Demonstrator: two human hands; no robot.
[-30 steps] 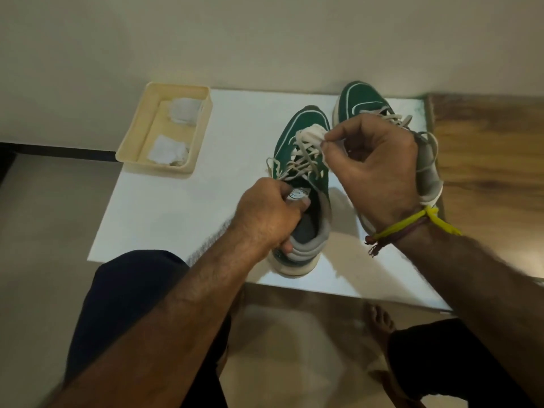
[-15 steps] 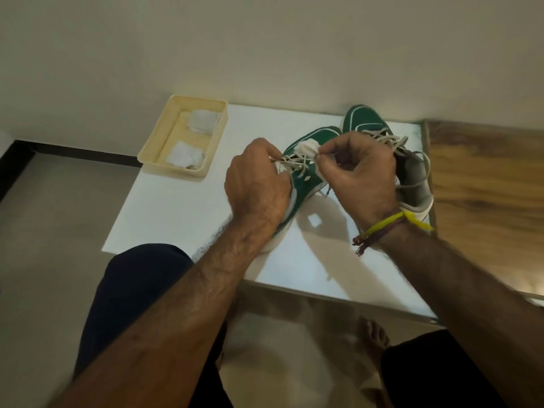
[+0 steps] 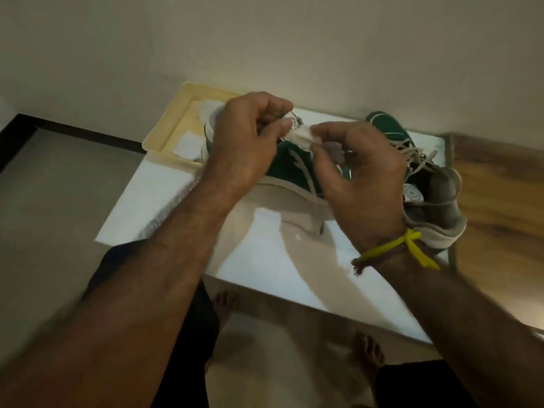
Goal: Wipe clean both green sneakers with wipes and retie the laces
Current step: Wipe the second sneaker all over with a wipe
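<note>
**A:** Both hands are up over the flat white tabletop (image 3: 164, 201). The left hand (image 3: 244, 151) has its fingers curled round the green canvas sneaker with the pale rubber sole (image 3: 291, 169), which is tipped onto its side, sole edge facing us.

**B:** And the right hand (image 3: 359, 178)?

**A:** Thumb and fingertips pinch a crumpled white wipe (image 3: 301, 135), soft and bunched, pressed on the top of that tilted shoe, right between the two hands.

**B:** Where's the other one of the pair?

**A:** The second green sneaker with a grey padded collar (image 3: 435, 198) sits upright on the tabletop just beyond the right hand, its flat off-white laces (image 3: 418, 154) loose and sprawling. A twisted yellow thread band (image 3: 391, 248) circles the right wrist.

**B:** Anything past the left hand?

**A:** A shallow cream plastic tray with rounded corners (image 3: 164, 131), at the tabletop's far left corner, holding two folded white wipes (image 3: 188, 145). The held shoe's heel partly covers it. Everything is a bit motion-blurred.
</note>
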